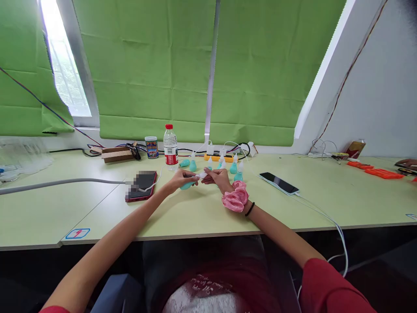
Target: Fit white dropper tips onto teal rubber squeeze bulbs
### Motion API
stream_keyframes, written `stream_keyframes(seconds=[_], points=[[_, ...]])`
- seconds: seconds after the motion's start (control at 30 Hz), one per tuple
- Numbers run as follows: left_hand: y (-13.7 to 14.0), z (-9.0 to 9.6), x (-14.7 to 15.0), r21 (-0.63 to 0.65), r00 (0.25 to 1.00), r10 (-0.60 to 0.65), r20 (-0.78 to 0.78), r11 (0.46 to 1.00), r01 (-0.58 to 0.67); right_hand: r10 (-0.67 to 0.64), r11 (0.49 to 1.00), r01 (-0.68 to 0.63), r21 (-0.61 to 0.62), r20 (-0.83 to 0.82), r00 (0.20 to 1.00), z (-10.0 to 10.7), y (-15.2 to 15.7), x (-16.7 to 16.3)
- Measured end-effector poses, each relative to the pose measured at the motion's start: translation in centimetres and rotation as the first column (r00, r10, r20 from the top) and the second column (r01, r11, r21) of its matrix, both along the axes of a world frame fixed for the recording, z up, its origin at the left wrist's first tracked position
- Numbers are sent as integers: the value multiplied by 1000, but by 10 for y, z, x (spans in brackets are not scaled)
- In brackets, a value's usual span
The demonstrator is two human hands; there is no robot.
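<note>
My left hand [183, 178] is closed on a teal squeeze bulb [186, 186], whose round end shows below the fingers. My right hand [219, 177] pinches the clear-white nozzle tip [202, 175] at the bulb's other end. The two hands are close together just above the table, and the fingers partly hide where bulb and tip meet. Behind them stand several similar teal bulbs with pale pointed tips, among them one bulb [193, 165] on the left and another bulb [239, 175] by my right wrist. One teal bulb [184, 163] lies on its side.
Left of my hands lies a dark phone [141, 186] with a cable. A water bottle [171, 150], a can [151, 148] and a cardboard box [119, 154] stand behind. A charging phone [279, 183] lies right; orange pieces [383, 174] and another person's hand [406, 163] are farther right.
</note>
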State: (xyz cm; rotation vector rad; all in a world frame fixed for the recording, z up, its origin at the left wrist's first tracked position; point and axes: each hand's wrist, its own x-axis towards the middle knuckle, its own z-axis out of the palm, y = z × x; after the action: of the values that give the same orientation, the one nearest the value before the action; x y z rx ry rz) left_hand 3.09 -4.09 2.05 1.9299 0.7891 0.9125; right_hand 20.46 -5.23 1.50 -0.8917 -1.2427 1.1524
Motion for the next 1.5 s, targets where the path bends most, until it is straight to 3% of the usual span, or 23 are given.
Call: stream_keyframes(seconds=[0.13, 0.27, 0.4, 0.47, 0.53, 0.57, 0.67, 0.8, 0.9, 0.93, 1.0, 1.13, 1.37, 1.5], points=[[-2, 0, 0, -62, 998, -63, 14, 996, 64, 10, 997, -14, 79, 50, 999, -3, 1, 0], [-4, 0, 2, -16, 998, -58, -29, 998, 58, -4, 984, -22, 177, 146, 989, -6, 1, 1], [-3, -7, 7, 27, 998, -51, -25, 998, 51, -64, 982, 33, 184, 160, 985, -6, 2, 0], [1, -10, 10, 73, 1000, -10, -18, 997, 11, -89, 982, 67, 177, 120, 989, -5, 2, -1], [10, -11, 12, 177, 990, 143, 0, 974, -141, -132, 973, 111, 200, 91, 987, -3, 1, -2], [15, -10, 12, 241, 967, 253, 22, 937, -251, -162, 963, 136, 235, 95, 982, -2, 0, -2], [39, -3, 13, 396, 838, 534, 113, 749, -531, -274, 894, 196, 403, 147, 950, 1, -4, 0], [72, 6, 20, 503, 770, 618, 157, 622, -601, -444, 761, 226, 608, 234, 865, 11, -10, 10], [90, -4, 31, 504, 647, 718, 255, 472, -723, -579, 666, 261, 699, 263, 772, 18, -13, 24], [94, -11, 35, 499, 627, 737, 254, 455, -737, -609, 645, 263, 717, 275, 744, 19, -14, 29], [99, -25, 41, 503, 639, 743, 200, 481, -718, -645, 626, 242, 741, 318, 695, 18, -15, 38], [101, -41, 48, 577, 703, 700, 125, 525, -626, -679, 649, 188, 737, 450, 580, 6, -15, 45], [96, -37, 51, 581, 728, 675, 118, 548, -602, -641, 767, 283, 576, 685, 346, -4, -10, 40], [95, -34, 50, 502, 718, 681, 143, 575, -646, -575, 805, 317, 501, 789, 215, -4, -10, 41]])
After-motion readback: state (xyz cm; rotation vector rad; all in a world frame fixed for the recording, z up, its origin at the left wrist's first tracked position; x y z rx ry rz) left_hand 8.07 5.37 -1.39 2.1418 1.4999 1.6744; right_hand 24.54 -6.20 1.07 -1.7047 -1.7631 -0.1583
